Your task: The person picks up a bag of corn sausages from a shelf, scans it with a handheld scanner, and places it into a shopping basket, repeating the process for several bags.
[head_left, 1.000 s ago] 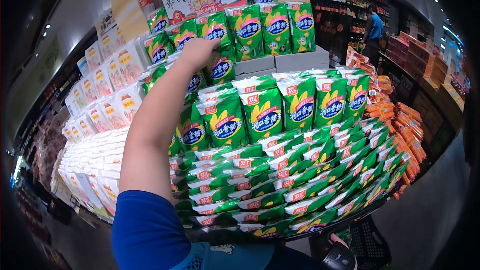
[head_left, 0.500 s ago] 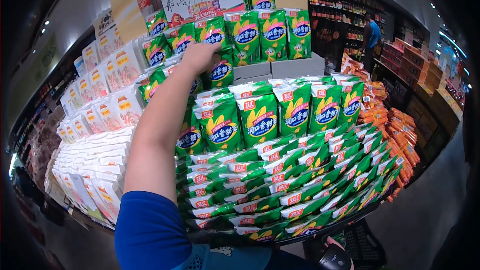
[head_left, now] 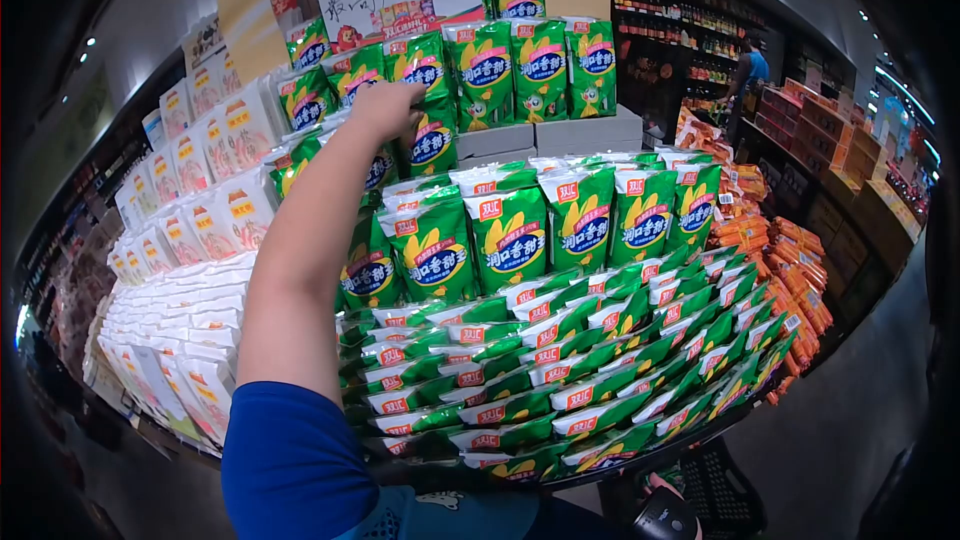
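My left hand (head_left: 388, 112) reaches up to the stacked upper rows of green bags printed with yellow corn. Its fingers are bent around the upper left edge of one green corn bag (head_left: 435, 143), which stands upright below the top row. Part of that grip is hidden behind the hand. Beside it is another green corn bag (head_left: 414, 62). At the bottom edge, a small part of my right hand (head_left: 664, 486) shows beside a black rounded object (head_left: 664, 517); its fingers are mostly hidden.
Many green bags (head_left: 515, 235) lie tiered in front. White packs (head_left: 235, 215) are stacked to the left, orange packs (head_left: 795, 275) to the right. Grey boxes (head_left: 590, 132) support the top row. A black basket (head_left: 725, 490) is low at right; a person (head_left: 752, 70) stands beyond.
The view has shifted slightly, so the display sits a little further left. My left hand stays at the same bag, its fingers slightly more bent.
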Demonstrator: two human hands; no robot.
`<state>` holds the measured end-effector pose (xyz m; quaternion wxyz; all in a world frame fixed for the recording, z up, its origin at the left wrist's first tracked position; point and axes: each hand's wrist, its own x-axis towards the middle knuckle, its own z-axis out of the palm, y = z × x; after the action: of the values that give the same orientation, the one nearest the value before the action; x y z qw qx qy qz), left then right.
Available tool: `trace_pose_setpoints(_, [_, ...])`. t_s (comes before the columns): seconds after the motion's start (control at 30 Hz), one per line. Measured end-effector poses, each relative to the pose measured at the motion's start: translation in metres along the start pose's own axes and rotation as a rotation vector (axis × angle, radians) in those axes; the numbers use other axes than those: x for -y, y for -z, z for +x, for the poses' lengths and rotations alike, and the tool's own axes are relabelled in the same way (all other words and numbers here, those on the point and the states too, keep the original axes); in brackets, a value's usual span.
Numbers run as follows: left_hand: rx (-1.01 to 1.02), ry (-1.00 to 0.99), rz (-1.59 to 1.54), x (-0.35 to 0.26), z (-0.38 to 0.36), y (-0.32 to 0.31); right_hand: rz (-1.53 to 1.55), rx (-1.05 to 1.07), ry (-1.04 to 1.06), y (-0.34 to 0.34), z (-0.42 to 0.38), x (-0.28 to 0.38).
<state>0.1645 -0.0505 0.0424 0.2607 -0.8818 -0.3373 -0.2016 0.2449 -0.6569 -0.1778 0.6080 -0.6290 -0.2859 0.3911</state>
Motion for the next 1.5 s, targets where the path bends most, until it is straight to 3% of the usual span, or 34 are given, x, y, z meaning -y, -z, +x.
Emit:
trace_pose_setpoints(0.03, [0.018,0.01,-0.013,0.0,-0.002,0.002,0.001,-0.003,-0.003,0.0,0.0,0.0])
trace_pose_setpoints(0.4, [-0.613,-0.334,-0.002,-0.016,-0.049,0.004,-0.041,0.031,0.041,0.001,0.001,0.007])
trace_pose_setpoints(0.5, [-0.448,-0.394,-0.048,-0.018,-0.057,0.001,-0.042,0.049,0.058,0.0,0.002,0.007])
trace_pose_setpoints(0.63, [0.165,-0.038,-0.383,-0.026,-0.049,-0.014,-0.046,0.069,0.081,0.0,0.001,0.005])
trace_pose_setpoints(0.67, [0.254,-0.076,-0.343,-0.023,-0.047,-0.018,-0.047,0.075,0.089,-0.001,0.001,0.005])
trace_pose_setpoints(0.87, [0.234,0.051,-0.432,-0.028,-0.028,-0.041,-0.01,0.037,0.095,-0.001,-0.004,0.002])
trace_pose_setpoints(1.5, [0.194,0.077,-0.73,-0.029,-0.026,-0.062,-0.002,0.028,0.06,0.0,-0.002,-0.008])
